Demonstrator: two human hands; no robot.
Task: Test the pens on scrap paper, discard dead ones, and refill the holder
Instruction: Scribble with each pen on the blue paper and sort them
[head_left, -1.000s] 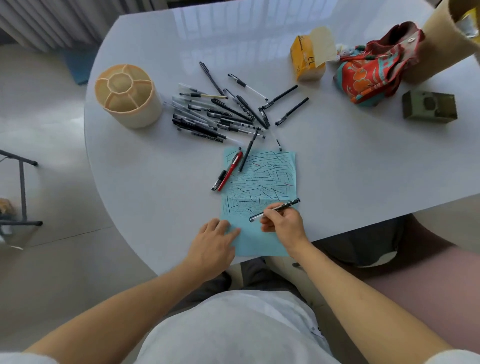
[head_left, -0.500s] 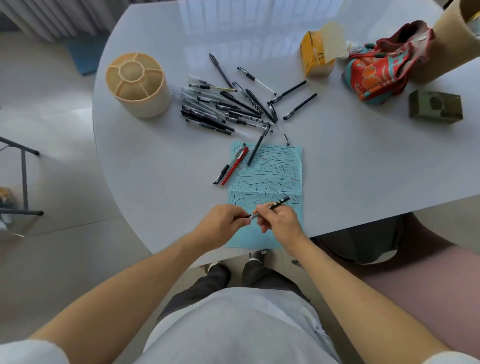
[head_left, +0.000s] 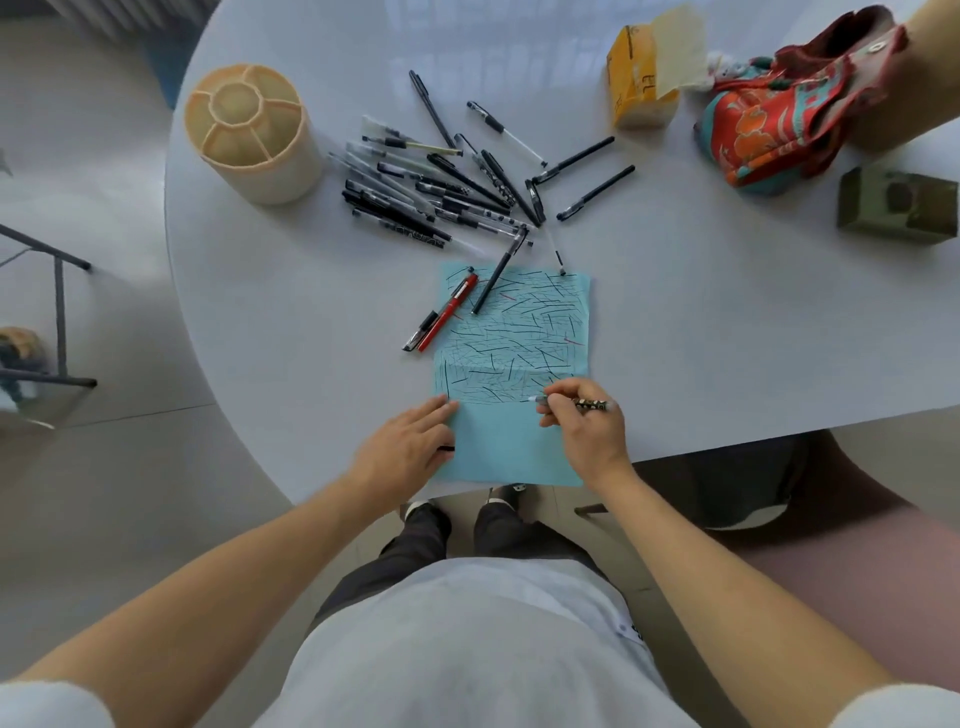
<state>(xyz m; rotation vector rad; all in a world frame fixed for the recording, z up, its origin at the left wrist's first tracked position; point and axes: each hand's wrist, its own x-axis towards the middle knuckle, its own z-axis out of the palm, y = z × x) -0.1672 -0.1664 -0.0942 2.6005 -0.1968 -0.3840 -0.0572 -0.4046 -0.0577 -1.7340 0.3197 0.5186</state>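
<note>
Pale grey top, seemingly dark trousers

Pale round table over a light tiled floor

Window light glares off the table (head_left: 727, 338) top; a dark metal frame (head_left: 57, 312) stands on the floor (head_left: 130, 493), well left of the hands.

The left hand (head_left: 410, 447) is now lying flat with straight fingers on the near left edge of the blue scrap paper (head_left: 511, 452), a small black cap (head_left: 445, 448) showing just under its fingers; half a second ago it was pinching the tip end of the pen together with the other hand, above the sheet. The right hand (head_left: 584, 423) is gripping the pen (head_left: 571, 402) alone, and the pen is lying lower and flatter, with its clear uncapped tip (head_left: 535, 399) now pointing left at the near edge of the scribbled area.
</note>
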